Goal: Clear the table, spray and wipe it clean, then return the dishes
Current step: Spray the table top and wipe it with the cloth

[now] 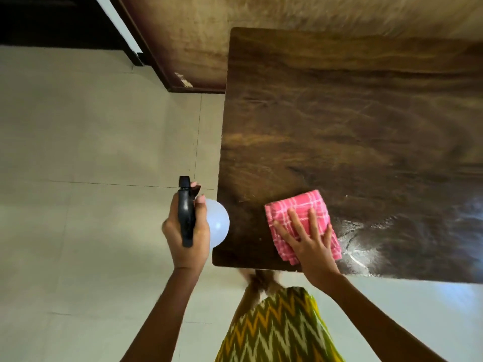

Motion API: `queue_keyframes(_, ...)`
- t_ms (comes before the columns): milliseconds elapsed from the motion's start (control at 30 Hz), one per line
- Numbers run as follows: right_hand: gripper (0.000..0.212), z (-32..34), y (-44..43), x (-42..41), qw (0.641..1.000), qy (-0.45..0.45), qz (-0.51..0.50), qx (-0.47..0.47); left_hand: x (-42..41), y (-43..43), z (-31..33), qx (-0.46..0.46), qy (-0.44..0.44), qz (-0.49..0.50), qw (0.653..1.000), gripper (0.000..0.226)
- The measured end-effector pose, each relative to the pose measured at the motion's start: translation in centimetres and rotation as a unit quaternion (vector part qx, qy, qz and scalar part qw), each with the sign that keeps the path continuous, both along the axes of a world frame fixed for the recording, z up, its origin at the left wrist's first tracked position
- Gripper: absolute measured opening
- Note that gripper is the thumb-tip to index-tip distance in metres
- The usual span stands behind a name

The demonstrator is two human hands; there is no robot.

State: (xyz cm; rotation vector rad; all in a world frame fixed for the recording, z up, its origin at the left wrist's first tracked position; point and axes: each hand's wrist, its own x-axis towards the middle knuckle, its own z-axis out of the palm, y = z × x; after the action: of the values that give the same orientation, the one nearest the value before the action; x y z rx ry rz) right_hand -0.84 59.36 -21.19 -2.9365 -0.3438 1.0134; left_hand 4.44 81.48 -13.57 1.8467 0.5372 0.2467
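Observation:
A dark wooden table (339, 121) fills the right half of the view, with wet streaks near its front right. A folded pink checked cloth (295, 205) lies near the table's front left corner. My right hand (311, 241) presses flat on the cloth with fingers spread. My left hand (188, 231) grips a spray bottle (218, 223) with a black trigger head and a pale round body, held just off the table's left edge over the floor. No dishes are in view.
Pale floor tiles (91, 165) spread to the left of the table. A wooden wall panel (198, 48) and a dark door frame (125, 30) stand at the back left. My patterned green and yellow clothing (277, 333) is below the table's front edge.

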Motion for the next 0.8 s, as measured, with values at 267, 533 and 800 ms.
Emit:
queue_keyframes(267, 0.083, -0.2, 4.7, 2.2, 0.99, -0.021, -0.137, 0.039, -2.9, -3.5, 0.4, -0.016, 0.035, -0.038, 0.999, 0.022)
queue_keyframes(533, 0.09, -0.8, 5.1, -0.6, 0.998, -0.055, -0.032, 0.013, -4.7, -4.6, -0.5, 0.039, 0.01, -0.066, 0.997, 0.053)
queue_keyframes(800, 0.105, 0.9, 4.4, -0.5, 0.997, 0.001, -0.033, 0.075, -6.8, -3.3, -0.7, 0.08, 0.112, -0.116, 0.984, 0.08)
